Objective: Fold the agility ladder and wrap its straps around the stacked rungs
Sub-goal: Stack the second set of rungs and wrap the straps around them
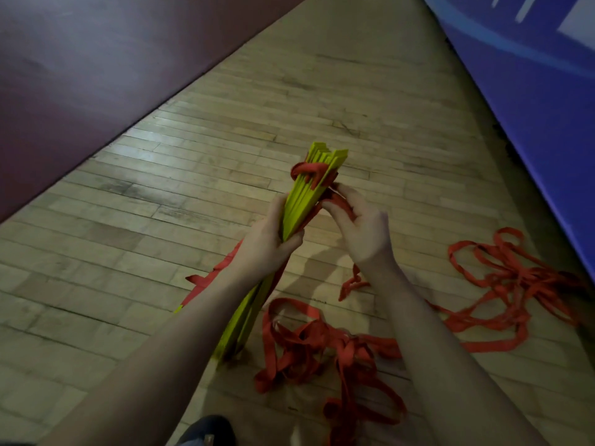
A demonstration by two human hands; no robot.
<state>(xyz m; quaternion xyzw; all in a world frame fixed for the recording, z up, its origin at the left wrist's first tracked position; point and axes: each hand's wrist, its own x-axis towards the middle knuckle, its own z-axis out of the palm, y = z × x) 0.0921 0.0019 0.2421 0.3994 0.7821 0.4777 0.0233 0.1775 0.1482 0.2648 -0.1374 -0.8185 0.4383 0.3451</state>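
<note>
Dim, soft frame; pale glare on floor – edges bowed

the yellow-green rungs are gathered into one flat stack, tilted with the far end raised and fanning slightly, the near end down at the wooden floor. a red strap loops around the stack near its upper end. more red strap runs from there down to loose tangled heaps on the floor beside the stack and further right.
</note>
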